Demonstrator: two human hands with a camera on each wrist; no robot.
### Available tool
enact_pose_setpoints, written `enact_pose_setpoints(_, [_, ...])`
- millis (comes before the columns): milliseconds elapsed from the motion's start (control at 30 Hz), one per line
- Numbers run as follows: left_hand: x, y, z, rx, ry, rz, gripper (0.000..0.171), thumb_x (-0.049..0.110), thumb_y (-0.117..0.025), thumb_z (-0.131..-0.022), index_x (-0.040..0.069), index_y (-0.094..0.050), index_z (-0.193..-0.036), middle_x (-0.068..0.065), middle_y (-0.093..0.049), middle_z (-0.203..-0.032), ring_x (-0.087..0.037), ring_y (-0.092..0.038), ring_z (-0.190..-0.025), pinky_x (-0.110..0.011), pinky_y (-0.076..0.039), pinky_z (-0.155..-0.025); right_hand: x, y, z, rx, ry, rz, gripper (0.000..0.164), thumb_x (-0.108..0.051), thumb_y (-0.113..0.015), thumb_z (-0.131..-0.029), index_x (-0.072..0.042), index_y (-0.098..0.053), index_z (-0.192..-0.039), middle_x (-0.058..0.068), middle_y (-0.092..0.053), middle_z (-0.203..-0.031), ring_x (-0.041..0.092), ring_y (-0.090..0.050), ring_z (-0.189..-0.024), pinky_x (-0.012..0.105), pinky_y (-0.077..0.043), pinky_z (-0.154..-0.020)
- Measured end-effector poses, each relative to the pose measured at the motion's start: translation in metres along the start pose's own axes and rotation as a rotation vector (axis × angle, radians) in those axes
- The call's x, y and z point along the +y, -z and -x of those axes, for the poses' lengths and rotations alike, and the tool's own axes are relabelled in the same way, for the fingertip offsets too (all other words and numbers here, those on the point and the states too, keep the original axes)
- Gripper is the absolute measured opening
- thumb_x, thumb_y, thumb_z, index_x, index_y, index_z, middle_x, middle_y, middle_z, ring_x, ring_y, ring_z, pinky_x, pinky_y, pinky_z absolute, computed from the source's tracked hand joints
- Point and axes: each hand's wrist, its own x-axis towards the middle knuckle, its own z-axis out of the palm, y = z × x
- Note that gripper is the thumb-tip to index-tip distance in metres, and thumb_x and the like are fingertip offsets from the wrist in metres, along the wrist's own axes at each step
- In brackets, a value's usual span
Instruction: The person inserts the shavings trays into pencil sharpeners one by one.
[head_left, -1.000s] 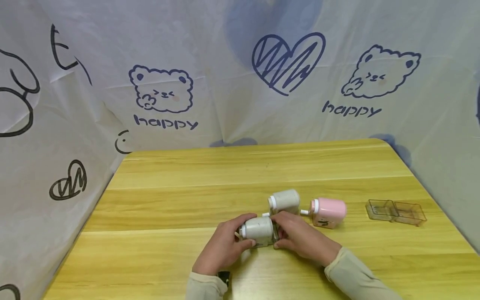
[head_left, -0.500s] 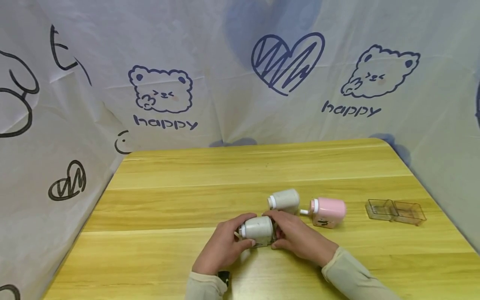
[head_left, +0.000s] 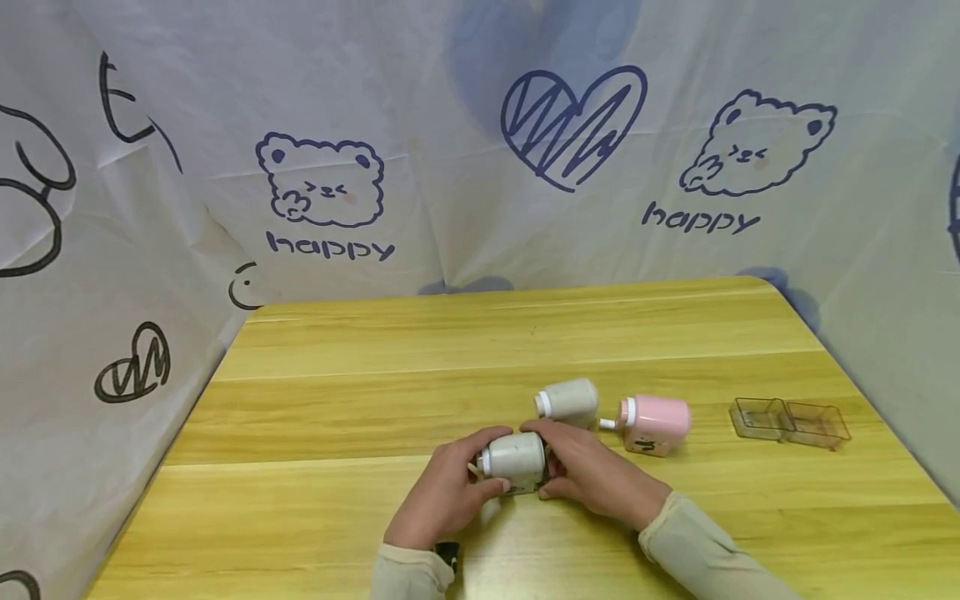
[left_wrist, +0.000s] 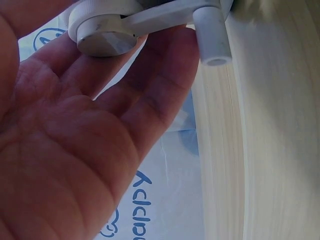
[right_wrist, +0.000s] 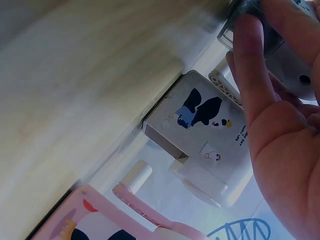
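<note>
A grey crank pencil sharpener (head_left: pixel 517 454) is held between both hands near the front of the table. My left hand (head_left: pixel 450 487) grips its crank end, thumb in front and fingers behind. Its crank (left_wrist: pixel 165 16) shows at the top of the left wrist view, with the knob pointing toward the camera. My right hand (head_left: pixel 596 475) holds the opposite end between thumb and fingers; the palm hides most of that end. A dark see-through part shows by those fingers in the right wrist view. Just behind stands a second grey pencil sharpener (head_left: pixel 573 402), with penguin-like stickers on its side (right_wrist: pixel 200 112).
A pink pencil sharpener (head_left: pixel 660 421) stands right of the hands, crank toward the left. Farther right lie two clear, smoky-tinted drawers (head_left: pixel 787 423) side by side. Printed cloth (head_left: pixel 450 167) hangs around the back and sides of the wooden table (head_left: pixel 337 392).
My right hand has shifted slightly left, closer against the held pencil sharpener's end, and the see-through part between its fingers shows less. My left hand and the other pencil sharpeners have stayed put.
</note>
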Motion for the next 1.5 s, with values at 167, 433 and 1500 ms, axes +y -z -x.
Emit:
enact_pose_setpoints(167, [0.000, 0.000, 0.000, 0.002, -0.001, -0.001, 0.054, 0.019, -0.071, -0.085, 0.022, -0.053, -0.135, -0.003, -0.060, -0.114, -0.015, -0.056, -0.085, -0.030, -0.049, -0.069, -0.001, 0.000, -0.002, -0.005, -0.008, -0.015, 0.072, -0.018, -0.079, -0.076, -0.008, -0.042, -0.137, -0.007, -0.051, -0.099, 0.012, -0.053, -0.080, 0.025, -0.046, -0.068])
enact_pose_setpoints(433, [0.000, 0.001, 0.000, 0.004, 0.004, -0.004, 0.054, 0.019, -0.071, -0.085, 0.023, -0.053, -0.135, -0.002, -0.061, -0.113, -0.015, -0.056, -0.084, -0.030, -0.049, -0.068, -0.002, -0.001, -0.004, -0.006, -0.011, -0.023, 0.072, -0.018, -0.079, -0.076, -0.008, -0.042, -0.137, -0.005, -0.053, -0.104, 0.012, -0.053, -0.080, 0.024, -0.047, -0.068])
enact_pose_setpoints(1500, [0.000, -0.001, -0.002, 0.046, -0.014, -0.073, 0.054, 0.015, -0.069, -0.086, 0.015, -0.051, -0.136, -0.004, -0.056, -0.127, -0.016, -0.055, -0.098, -0.032, -0.049, -0.077, -0.003, 0.000, 0.006, -0.014, -0.077, -0.096, 0.084, -0.022, -0.080, -0.076, -0.008, -0.034, -0.145, 0.000, -0.055, -0.102, 0.011, -0.053, -0.081, 0.027, -0.047, -0.071])
